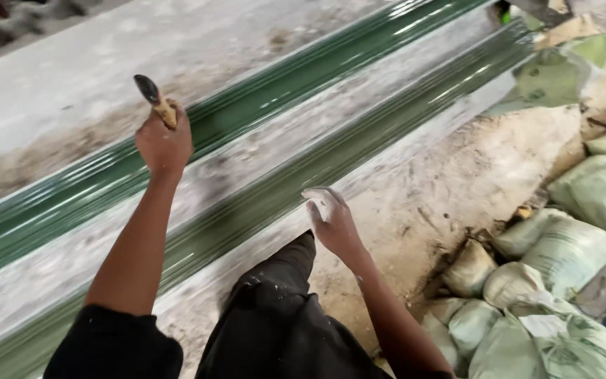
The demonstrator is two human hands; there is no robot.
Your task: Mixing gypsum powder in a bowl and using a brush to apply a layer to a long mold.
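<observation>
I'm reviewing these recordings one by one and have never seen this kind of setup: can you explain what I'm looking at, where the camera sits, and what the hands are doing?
There is no machine here. One camera sits on a person's head and looks down, so the two bare arms reaching up from the bottom are that person's own.

The left hand is closed around a brush with a pale wooden handle and dark bristle tip, held over a long, glossy green ribbed moulding. A second, duller green strip runs alongside it, with a pale grey band between them.

The right hand is open and holds nothing, its fingers dusted white, next to the pale near edge of the long piece.

To the right lies dusty ground with a heap of pale green woven sacks. The person's dark trouser knee shows below.
</observation>
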